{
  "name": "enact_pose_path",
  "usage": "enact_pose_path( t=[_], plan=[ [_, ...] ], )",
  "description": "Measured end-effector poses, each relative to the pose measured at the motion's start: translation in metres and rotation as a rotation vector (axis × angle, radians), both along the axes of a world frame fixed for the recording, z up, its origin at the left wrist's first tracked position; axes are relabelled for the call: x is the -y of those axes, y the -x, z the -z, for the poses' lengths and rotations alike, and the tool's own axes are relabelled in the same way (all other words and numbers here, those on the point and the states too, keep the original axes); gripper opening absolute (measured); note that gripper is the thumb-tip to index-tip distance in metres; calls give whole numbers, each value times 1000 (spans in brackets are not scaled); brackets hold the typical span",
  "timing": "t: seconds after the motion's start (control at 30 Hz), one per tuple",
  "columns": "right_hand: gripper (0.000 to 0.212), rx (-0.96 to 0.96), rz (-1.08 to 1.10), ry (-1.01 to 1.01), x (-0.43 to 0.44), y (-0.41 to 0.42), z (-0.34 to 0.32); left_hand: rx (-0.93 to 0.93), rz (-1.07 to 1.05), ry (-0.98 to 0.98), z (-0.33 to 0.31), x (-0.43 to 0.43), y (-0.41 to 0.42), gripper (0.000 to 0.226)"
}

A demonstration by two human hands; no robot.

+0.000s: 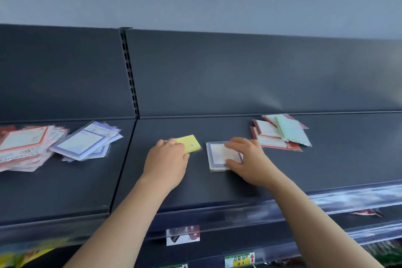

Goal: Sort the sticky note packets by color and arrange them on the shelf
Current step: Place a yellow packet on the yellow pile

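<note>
Mixing is my main worry. On the right of the shelf, a green packet already lies on top of the red-bordered packets. The purple-bordered packet sits just beside them and well apart from the purple pile on the left. If I drop it where it lies, the colours stay scattered. The slick wrappers could also slide and fan a stack out.

My left hand is curled, with its fingers closed over the near corner of the yellow packet, which lies flat mid-shelf. My right hand spans the purple-bordered packet, thumb at the near edge and bent fingers over the far edge, gripping it against the shelf.
</note>
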State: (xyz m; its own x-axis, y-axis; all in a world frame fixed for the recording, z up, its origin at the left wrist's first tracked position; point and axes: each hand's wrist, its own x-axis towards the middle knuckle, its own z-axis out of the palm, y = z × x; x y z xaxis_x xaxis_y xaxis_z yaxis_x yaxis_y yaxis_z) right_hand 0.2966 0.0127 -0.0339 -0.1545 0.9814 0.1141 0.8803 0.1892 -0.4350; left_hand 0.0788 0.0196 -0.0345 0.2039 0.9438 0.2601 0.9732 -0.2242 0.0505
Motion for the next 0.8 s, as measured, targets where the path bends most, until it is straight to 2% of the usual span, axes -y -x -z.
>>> enact_pose_path(
  t=[0.07,0.13,0.27,0.33,0.47,0.6,0.7,0.8],
  plan=[
    [63,95,26,89,-5,-2,-7,53,-37,-12,-2,5,4,28],
    [69,161,14,168,-8,-3,-9,139,-80,9,-5,3,7,29],
    [75,127,23,193,-11,-7,-8,131,-149,186,0,-6,7,50],
    [82,137,49,203,-10,-7,-10,126,-150,212,4,-8,6,48],
    [88,147,98,223,-8,-2,-16,254,-190,221,0,-7,9,44],
    [80,68,126,163,-4,2,-24,424,-125,141,-6,3,11,38],
    [59,-46,148,82,-7,4,-32,642,-135,97,-12,10,17,38],
    [39,-265,140,25,-11,13,-36,818,-194,64,-18,15,31,41]
  ],
)
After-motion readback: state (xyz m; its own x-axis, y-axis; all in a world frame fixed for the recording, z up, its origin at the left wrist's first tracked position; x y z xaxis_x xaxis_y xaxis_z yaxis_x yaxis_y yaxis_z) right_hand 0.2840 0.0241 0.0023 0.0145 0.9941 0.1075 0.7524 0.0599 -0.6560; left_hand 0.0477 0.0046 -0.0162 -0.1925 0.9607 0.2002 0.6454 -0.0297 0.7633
